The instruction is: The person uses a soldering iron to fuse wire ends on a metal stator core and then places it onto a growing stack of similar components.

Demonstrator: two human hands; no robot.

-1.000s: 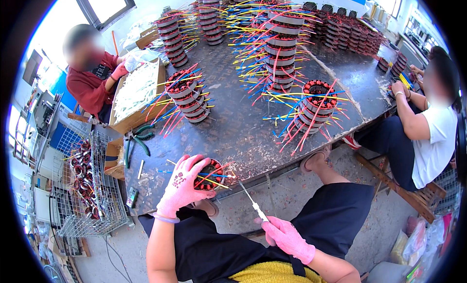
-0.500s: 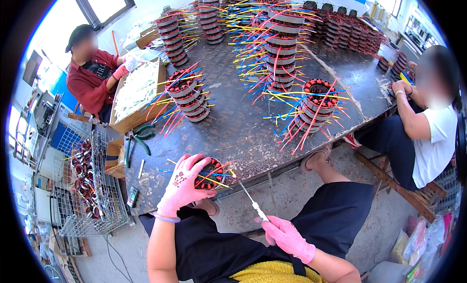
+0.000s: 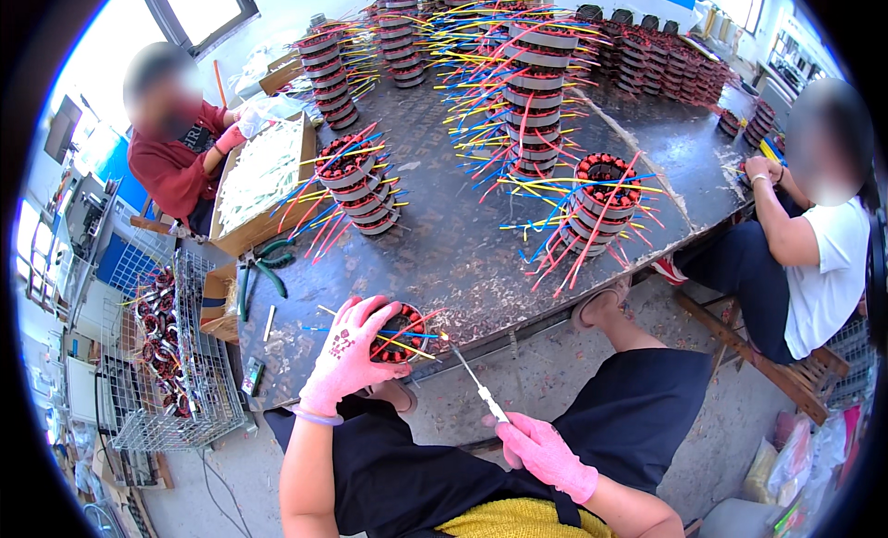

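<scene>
Fingers of the left hand [image 3: 347,358] were spread in an arch, gripping the left side of a wound stator [image 3: 412,320] at the table's near edge, just below centre of the frame. Fingers of the right hand [image 3: 546,453] were closed round a white-handled tool [image 3: 490,402], lower centre. A small orange glow [image 3: 444,336], probably flame, showed near its tip, beside the end of a blue lead [image 3: 421,335]; contact could not be told.

Step in hand, as judged: heating that lead's end. Next move called for a steady ring and a small tip adjustment, clear of the red and yellow leads.

Further out: on the table [image 3: 435,270], green-handled pliers [image 3: 271,272] lay left of centre; a short stator stack [image 3: 359,194] stood above them to the right, a taller stack [image 3: 536,103] at upper centre. Co-workers sat upper left [image 3: 176,173] and right [image 3: 809,251].
</scene>
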